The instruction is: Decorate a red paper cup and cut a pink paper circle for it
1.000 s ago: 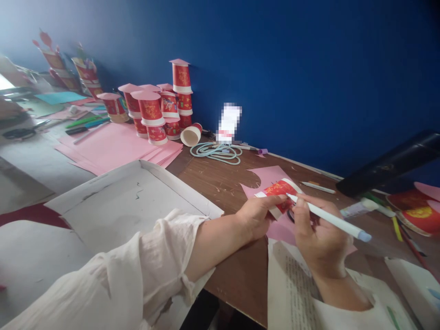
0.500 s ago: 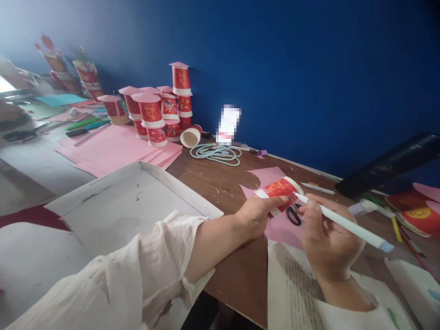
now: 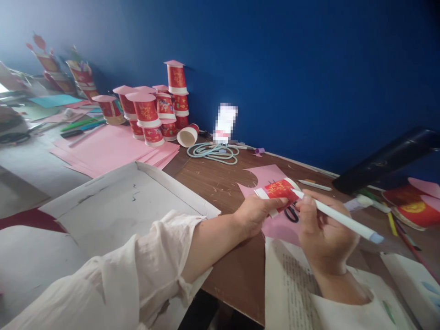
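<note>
My left hand [image 3: 257, 213] is closed around a red paper cup [image 3: 279, 189] with gold print and a white rim, held tipped on its side above the table. In my right hand [image 3: 325, 227] is a white marker pen [image 3: 338, 216] with a pale blue end. Its tip meets or nearly meets the side of the cup; I cannot tell which. Below the cup lie cut pink paper [image 3: 266, 173] and black-handled scissors [image 3: 292, 214], partly hidden by the cup and my hands.
Several stacked red cups [image 3: 146, 112] with pink paper tops stand at the back left, beside a tipped cup [image 3: 188, 136]. Pink sheets [image 3: 96, 149], a white box lid [image 3: 137, 206], a coiled cable [image 3: 213, 153], a black cylinder [image 3: 385, 160] and a printed page [image 3: 288, 284] lie around.
The whole view has shifted slightly, so most things sit a little further left. The marker tip stays at the cup, and both hands keep their hold.
</note>
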A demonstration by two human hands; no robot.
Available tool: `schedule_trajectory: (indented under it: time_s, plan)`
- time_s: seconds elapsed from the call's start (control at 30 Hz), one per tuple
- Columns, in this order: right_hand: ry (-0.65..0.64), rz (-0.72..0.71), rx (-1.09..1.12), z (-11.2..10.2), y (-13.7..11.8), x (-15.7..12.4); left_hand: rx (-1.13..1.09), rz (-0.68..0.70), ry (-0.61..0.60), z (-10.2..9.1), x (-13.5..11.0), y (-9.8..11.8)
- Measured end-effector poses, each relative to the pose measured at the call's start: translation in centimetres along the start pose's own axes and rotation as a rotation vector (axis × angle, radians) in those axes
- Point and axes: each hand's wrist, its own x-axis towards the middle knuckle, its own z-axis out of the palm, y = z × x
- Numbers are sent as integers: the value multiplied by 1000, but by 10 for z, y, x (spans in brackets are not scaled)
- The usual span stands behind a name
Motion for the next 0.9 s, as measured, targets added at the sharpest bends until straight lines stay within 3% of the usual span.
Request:
schedule_trajectory:
  time_s: [0.4,0.9]
  plan:
    - [-1,-52,-43,0,-6,3,37,21,-28,-6,6,-6]
    - [12,-88,-122,1,-9,5,20,-23,36,-1,2,-3]
